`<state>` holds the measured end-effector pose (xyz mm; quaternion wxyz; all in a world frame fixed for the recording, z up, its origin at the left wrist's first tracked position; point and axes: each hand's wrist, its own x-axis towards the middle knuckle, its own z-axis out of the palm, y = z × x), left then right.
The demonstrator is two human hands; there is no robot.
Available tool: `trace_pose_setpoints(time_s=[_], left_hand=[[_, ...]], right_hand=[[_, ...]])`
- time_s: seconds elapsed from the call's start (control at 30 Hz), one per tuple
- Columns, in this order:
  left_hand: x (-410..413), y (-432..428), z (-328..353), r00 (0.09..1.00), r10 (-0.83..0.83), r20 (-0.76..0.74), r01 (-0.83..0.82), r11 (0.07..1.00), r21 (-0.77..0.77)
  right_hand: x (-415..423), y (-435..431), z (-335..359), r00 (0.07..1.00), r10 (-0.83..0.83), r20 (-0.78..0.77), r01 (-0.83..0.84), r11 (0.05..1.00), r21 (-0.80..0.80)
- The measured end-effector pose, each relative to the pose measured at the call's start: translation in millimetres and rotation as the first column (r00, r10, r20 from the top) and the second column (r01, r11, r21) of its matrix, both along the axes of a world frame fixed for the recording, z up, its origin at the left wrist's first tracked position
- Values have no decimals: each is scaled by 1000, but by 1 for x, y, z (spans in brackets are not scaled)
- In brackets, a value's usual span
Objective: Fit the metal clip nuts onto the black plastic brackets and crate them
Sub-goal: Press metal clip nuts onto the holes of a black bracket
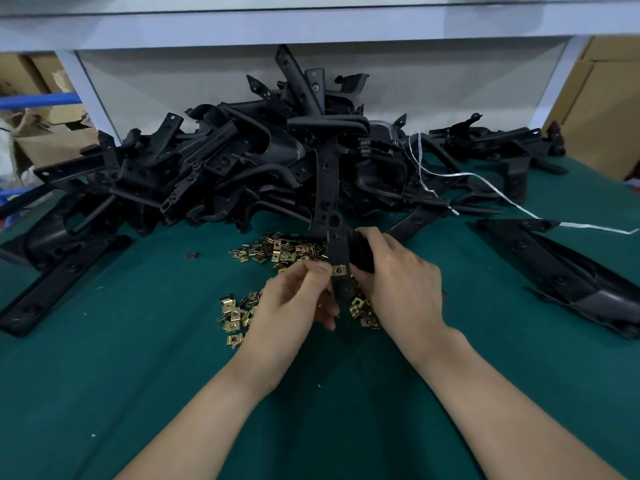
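Note:
A long black plastic bracket [327, 188] stands tilted over the green table, its lower end between my hands. My right hand [394, 282] grips that lower end from the right. My left hand [294, 303] pinches a brass-coloured clip nut [338, 270] that sits on the bracket's edge. Loose clip nuts [280, 252] lie scattered behind my hands, and more clip nuts [235, 315] lie to the left of my left wrist. No crate is in view.
A big heap of black brackets [242, 161] fills the back of the green table [138, 375]. Single brackets lie at the left [62, 271] and right [561, 271]. A white strap [485, 181] trails over the right side. Cardboard boxes [602, 109] stand beyond the table.

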<state>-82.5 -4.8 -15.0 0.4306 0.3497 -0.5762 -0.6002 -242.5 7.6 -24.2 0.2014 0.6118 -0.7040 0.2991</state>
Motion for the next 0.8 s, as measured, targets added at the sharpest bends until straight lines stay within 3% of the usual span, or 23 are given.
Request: trace_pose_setpoints(time_s=[0.33,0.57,0.8], left_hand=[[3,-1,1,992,-49,114,51,999,-11],[9,-2,2,951,-85,298,115,990,-84],[7,2,6,949,-61,310,105,986,-128]], right_hand=[[1,3,3,998,55,-23,-53,996,71],[0,2,1,994,109,-33,-106,990,92],[-1,1,0,991,131,-19,-129,988,84]])
